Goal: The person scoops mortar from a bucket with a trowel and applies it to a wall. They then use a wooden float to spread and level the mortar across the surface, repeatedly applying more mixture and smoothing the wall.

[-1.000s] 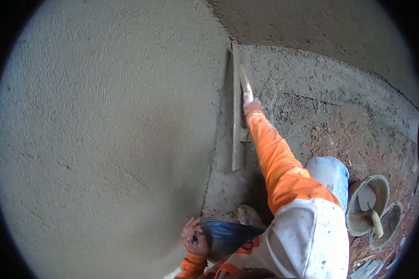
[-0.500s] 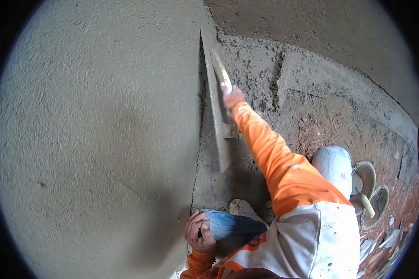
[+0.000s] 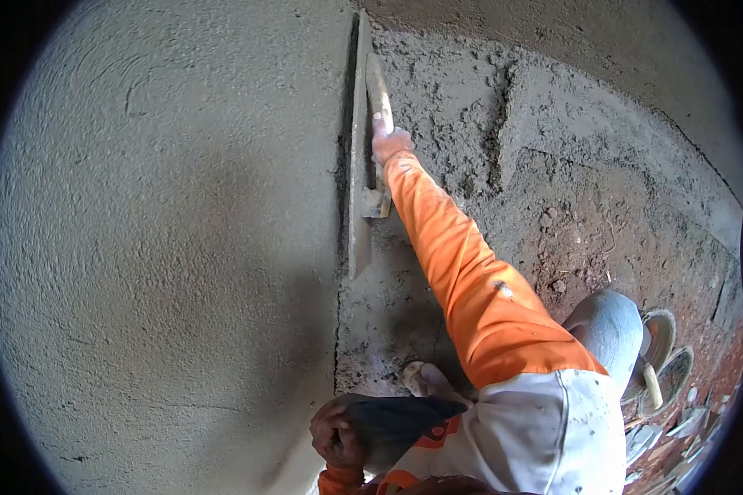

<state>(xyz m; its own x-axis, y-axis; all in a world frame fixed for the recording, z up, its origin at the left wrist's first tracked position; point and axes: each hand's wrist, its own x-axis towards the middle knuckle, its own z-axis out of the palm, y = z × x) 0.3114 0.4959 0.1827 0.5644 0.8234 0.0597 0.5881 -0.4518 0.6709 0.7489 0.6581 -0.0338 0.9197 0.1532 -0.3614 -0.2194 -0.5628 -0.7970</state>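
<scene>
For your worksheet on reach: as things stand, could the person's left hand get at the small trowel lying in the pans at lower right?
Probably not. The left hand is closed on a dark blue tool by the wall, and the torso and right arm lie between it and the trowel.

Rough grey plastered wall (image 3: 165, 247) across the left, evenly textured, shaded low down. Bare floor (image 3: 570, 214) to the right, crumbly grey mortar giving way to reddish earth. Second plastered wall (image 3: 553, 49) along the top. Scattered rubble (image 3: 669, 429) at lower right. Soft daylight throughout.
</scene>
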